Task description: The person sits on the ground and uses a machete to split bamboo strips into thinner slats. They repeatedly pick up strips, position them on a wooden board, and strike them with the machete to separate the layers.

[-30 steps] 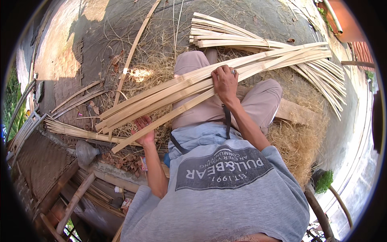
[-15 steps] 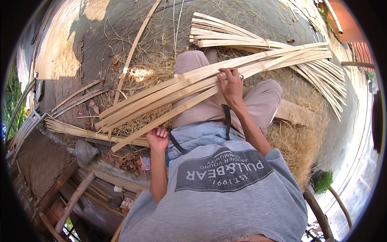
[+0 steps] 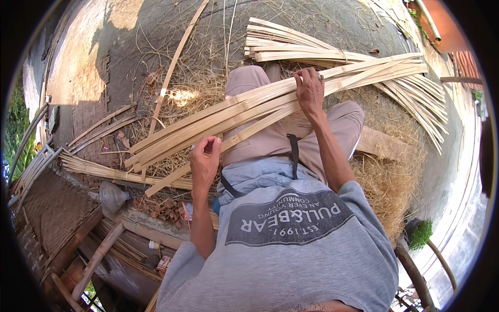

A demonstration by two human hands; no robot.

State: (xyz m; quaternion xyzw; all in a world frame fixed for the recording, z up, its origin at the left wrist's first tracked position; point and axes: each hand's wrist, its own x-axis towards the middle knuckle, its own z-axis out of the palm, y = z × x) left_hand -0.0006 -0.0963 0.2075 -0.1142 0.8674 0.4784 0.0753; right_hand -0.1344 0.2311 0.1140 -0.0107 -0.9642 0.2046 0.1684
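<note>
A bundle of long pale bamboo strips point(image 3: 195, 130) slants across my lap, its lower end to the left. My right hand point(image 3: 311, 93), with a ring on one finger, is closed over the bundle toward its right part, its fingertips curled at the far edge. One bamboo strip point(image 3: 254, 128) lies apart along the near side of the bundle. My left hand point(image 3: 204, 162) is over this single strip and covers part of it. Its fingers are curled in toward the thumb; whether they grip the strip is hidden.
A second fan of bamboo strips point(image 3: 291, 44) lies beyond my legs, spreading right under the first. Fine shavings point(image 3: 387, 192) heap beside my right leg. More strips point(image 3: 114, 170), a clear plastic jug point(image 3: 112, 196) and a woven mat point(image 3: 89, 114) are at the left.
My left hand has risen from beside the single strip to over it, its fingers curling. My right hand has slid up and right along the bundle, toward its far edge.
</note>
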